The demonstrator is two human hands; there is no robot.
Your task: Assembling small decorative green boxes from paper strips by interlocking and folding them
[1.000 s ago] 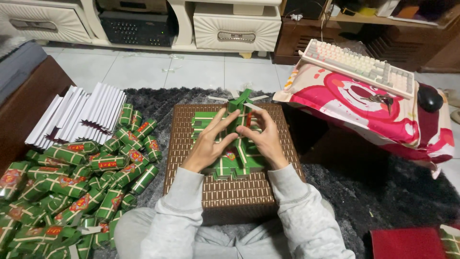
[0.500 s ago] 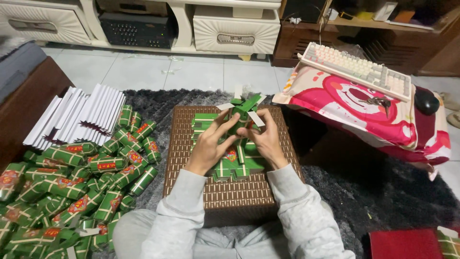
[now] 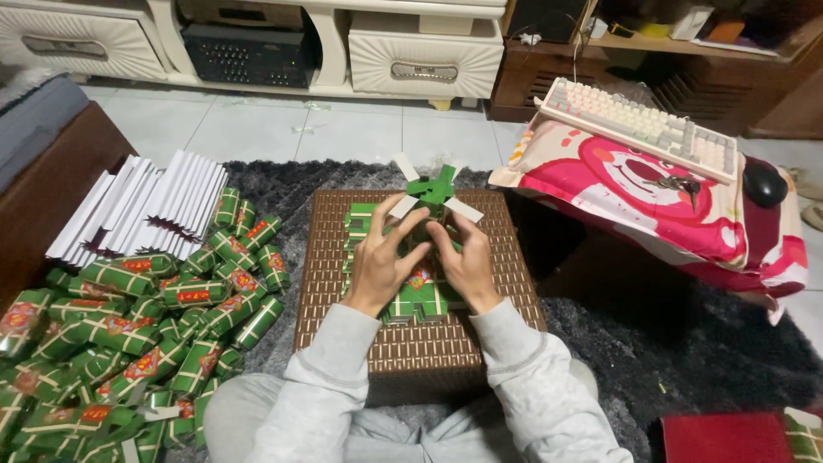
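Both hands meet over a brown woven box (image 3: pixel 347 257) in front of me. My left hand (image 3: pixel 383 257) and my right hand (image 3: pixel 461 257) grip a green paper carton (image 3: pixel 433 193) with white flaps sticking out at its top; the flaps are unfolded and splayed. Under the hands lies a stack of flat green cartons (image 3: pixel 416 304) with red labels, more of them showing at the box's far left (image 3: pixel 360 219). My grey sleeves (image 3: pixel 317 377) run down to the lower edge.
A heap of folded green cartons (image 3: pixel 129 343) covers the dark rug (image 3: pixel 686 343) at left, beside a row of white flat sheets (image 3: pixel 146 206). At right a pink cushion (image 3: pixel 651 206) carries a keyboard (image 3: pixel 643 124) and a mouse (image 3: pixel 763 182). A red box (image 3: pixel 729 437) sits lower right.
The carton in my hands has risen slightly and its white flaps have opened outward. My fingers have shifted up around its lower part.
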